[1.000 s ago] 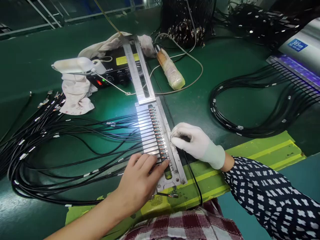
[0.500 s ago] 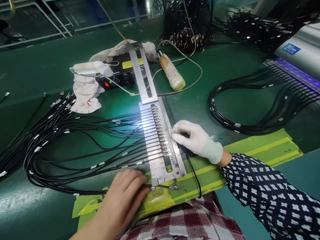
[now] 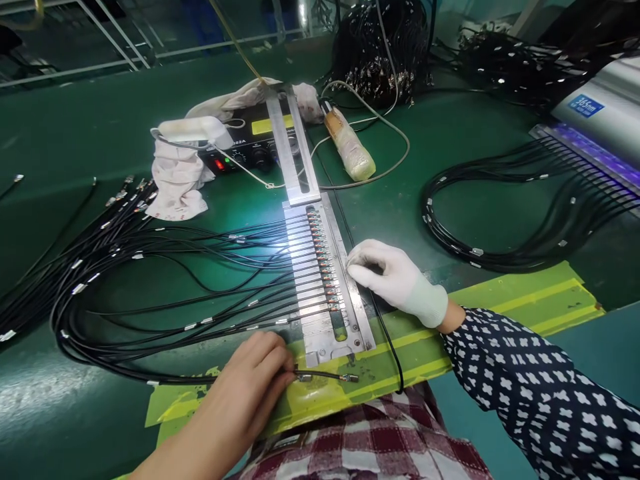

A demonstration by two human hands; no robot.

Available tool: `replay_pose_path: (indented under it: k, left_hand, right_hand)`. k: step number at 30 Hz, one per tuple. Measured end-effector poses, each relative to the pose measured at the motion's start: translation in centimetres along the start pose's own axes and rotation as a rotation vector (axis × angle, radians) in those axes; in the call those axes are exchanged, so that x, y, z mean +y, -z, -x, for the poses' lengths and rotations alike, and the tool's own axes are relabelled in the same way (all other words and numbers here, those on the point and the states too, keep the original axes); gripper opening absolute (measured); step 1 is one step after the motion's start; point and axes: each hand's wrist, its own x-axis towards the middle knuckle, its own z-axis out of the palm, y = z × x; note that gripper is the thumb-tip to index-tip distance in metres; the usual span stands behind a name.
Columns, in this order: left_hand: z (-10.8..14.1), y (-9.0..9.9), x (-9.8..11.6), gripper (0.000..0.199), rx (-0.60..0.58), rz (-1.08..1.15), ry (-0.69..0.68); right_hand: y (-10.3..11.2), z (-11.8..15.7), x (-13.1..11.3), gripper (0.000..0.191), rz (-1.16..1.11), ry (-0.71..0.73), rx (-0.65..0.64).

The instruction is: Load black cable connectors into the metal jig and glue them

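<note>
My bare left hand (image 3: pixel 257 383) is closed round black cables (image 3: pixel 185 380) at the front of the bench; their metal-tipped ends (image 3: pixel 350 378) stick out past my fingers. In a white glove, my right hand (image 3: pixel 395 277) has thumb and forefinger pinched at the right edge of a slotted metal fixture (image 3: pixel 310 320); anything between the fingertips is too small to make out. Several black cables lie side by side across this fixture, with coloured wire ends and small connectors (image 3: pixel 320 257) over its slot. A second slotted metal frame (image 3: pixel 284 147) adjoins its far end.
Behind stand a black control box (image 3: pixel 257 157) with lit indicators, a white cloth (image 3: pixel 177 187) and a wrapped handle (image 3: pixel 350 150). More cables are looped at left (image 3: pixel 65 293). At right, cables run to a silver lamp unit (image 3: pixel 613 100) glowing violet. Yellow-green tape (image 3: pixel 530 300) covers the front edge.
The view has shifted slightly, moving the bench items a little to the right. The cable ends beside my left hand now sit slightly apart from the fixture's near corner. Both hands keep their hold.
</note>
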Motion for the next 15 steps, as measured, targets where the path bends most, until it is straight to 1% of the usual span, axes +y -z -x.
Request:
replay_pose_path:
  k: [2, 4, 6, 8, 11, 13, 15]
  left_hand:
    - [0.1, 0.3, 0.0, 0.014, 0.001, 0.065, 0.000]
    - [0.3, 0.6, 0.0, 0.012, 0.031, 0.133, -0.001]
    - [0.3, 0.7, -0.1, 0.010, 0.079, 0.155, -0.018]
    - [0.0, 0.7, -0.3, 0.015, 0.153, 0.103, -0.056]
    - [-0.7, 0.6, -0.8, 0.029, 0.256, -0.049, -0.115]
    - [-1.1, 0.7, -1.1, 0.035, 0.275, -0.143, -0.136]
    - [-1.4, 0.8, -1.2, 0.038, 0.257, -0.199, -0.145]
  right_hand:
    - [0.0, 0.0, 0.0, 0.013, 0.002, -0.005, 0.000]
    - [0.0, 0.0, 0.0, 0.014, 0.000, -0.007, 0.000]
    - [0.0, -0.1, 0.1, 0.014, -0.003, -0.005, -0.001]
    - [0.0, -0.1, 0.1, 0.013, -0.003, 0.001, -0.001]
    - [0.0, -0.2, 0.2, 0.013, 0.008, -0.006, -0.003]
    - [0.0, -0.2, 0.1, 0.013, 0.010, -0.017, -0.007]
    - [0.0, -0.2, 0.1, 0.014, 0.008, -0.020, -0.011]
